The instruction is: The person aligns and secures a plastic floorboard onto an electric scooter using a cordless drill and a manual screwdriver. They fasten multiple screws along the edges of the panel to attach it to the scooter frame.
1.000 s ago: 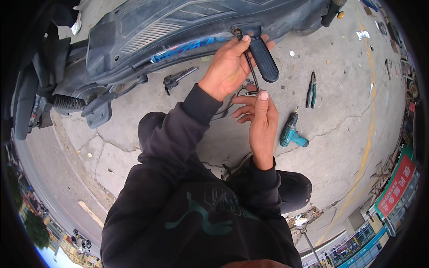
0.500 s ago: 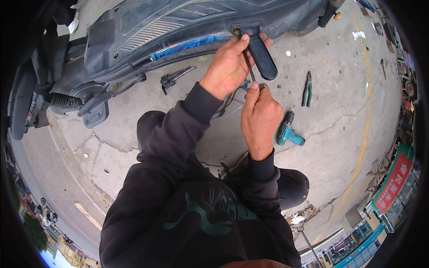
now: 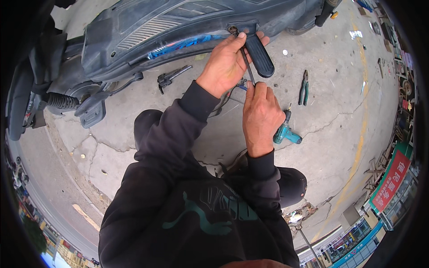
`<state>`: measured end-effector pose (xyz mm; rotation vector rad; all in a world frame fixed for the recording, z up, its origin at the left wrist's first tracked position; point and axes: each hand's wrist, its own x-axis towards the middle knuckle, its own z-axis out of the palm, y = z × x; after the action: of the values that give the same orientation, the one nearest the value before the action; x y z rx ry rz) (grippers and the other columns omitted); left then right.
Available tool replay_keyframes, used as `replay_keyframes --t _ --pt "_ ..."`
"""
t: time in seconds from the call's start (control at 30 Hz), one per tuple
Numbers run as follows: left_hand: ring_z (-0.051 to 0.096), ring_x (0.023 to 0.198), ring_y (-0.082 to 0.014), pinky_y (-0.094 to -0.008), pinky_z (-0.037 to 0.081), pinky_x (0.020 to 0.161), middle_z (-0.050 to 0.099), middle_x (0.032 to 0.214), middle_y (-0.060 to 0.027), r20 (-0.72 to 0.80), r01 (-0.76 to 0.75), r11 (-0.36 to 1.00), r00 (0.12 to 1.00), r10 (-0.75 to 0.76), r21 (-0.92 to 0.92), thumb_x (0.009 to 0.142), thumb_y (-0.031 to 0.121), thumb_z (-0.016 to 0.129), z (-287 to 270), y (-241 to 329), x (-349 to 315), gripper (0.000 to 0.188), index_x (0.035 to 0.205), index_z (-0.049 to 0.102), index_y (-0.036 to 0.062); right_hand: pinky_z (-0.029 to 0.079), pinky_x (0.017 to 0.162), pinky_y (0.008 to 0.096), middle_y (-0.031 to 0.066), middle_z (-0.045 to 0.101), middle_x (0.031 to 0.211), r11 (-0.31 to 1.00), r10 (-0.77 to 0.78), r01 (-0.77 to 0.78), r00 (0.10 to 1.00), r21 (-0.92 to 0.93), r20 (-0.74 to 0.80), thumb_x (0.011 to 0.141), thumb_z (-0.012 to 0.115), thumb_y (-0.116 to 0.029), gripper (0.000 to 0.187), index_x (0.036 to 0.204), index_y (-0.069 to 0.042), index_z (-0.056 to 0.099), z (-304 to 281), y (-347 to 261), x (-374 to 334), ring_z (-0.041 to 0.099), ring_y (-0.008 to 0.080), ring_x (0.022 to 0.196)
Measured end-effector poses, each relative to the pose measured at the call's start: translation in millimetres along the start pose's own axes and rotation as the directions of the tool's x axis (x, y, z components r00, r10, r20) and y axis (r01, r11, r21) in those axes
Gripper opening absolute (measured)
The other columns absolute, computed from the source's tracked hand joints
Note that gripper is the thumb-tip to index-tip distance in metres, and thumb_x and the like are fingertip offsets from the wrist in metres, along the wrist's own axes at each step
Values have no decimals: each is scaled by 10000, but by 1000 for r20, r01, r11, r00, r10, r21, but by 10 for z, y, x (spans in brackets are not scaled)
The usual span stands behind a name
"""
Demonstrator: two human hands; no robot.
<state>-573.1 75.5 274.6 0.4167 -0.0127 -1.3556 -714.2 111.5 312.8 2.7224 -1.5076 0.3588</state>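
A slim dark metal wrench [image 3: 248, 67] slants down from the lower side of a dark grey scooter [image 3: 147, 40]. Its rounded upper end sits against a bolt area just left of a black folding footrest [image 3: 260, 56]. My left hand [image 3: 223, 64] is closed near that upper end, thumb on the shaft; its other fingers pass behind the footrest and show partly at the far side. My right hand [image 3: 262, 116] grips the wrench's lower end, fingers curled over it, so that end is hidden.
On the concrete to the right lie pliers [image 3: 304, 89] with dark green handles and a teal cordless drill [image 3: 287, 131]. A black metal bracket-like part [image 3: 173, 78] lies left of my hands. The scooter's stand [image 3: 96, 109] juts out at left.
My right hand has turned slightly around the wrench's lower end, its knuckles now more on top. My left hand keeps its hold. The whole view has shifted a little.
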Motion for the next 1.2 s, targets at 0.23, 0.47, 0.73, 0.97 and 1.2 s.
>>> replay_keyframes --t 0.23,0.47,0.73,0.97,1.2 --pt "496 1344 -330 -409 473 1098 523 1389 -233 -6 0 1000 1000 0 12 1073 165 409 -22 -9 -23 344 1319 412 -77 444 525 309 43 622 702 -98 125 -692 704 715 699 1060 436 -425 430 1026 -27 598 -58 14 26 617 182 583" --pt "497 1345 -329 -409 461 1110 527 1385 -235 -10 -2 1000 1000 2 -2 1070 163 419 -16 0 -9 301 1260 458 -66 499 531 385 121 655 745 962 73 -83 996 262 48 1001 583 -301 290 1048 -17 607 -111 -87 24 668 296 656" --pt "476 1362 -341 -424 461 1115 528 1381 -251 3 -10 999 1000 10 -53 1071 142 411 -41 -17 2 260 1232 479 -50 478 533 343 78 649 792 649 312 -428 904 628 293 1008 574 -360 373 1084 5 594 -39 118 -59 644 213 646" --pt "485 1354 -351 -425 443 1129 533 1382 -251 -15 -6 997 1000 5 -77 1067 144 424 -44 -7 29 247 1229 484 -31 487 525 295 63 639 796 990 -129 116 973 -75 -193 929 692 -323 293 970 -51 592 54 137 26 645 219 649" --pt "490 1353 -334 -412 447 1125 533 1382 -243 12 2 998 1000 -1 -59 1067 153 427 -43 -22 27 319 1301 447 -63 471 533 315 85 667 766 465 244 -452 892 761 381 1002 596 -319 294 987 -25 596 -62 -112 -128 646 206 653"
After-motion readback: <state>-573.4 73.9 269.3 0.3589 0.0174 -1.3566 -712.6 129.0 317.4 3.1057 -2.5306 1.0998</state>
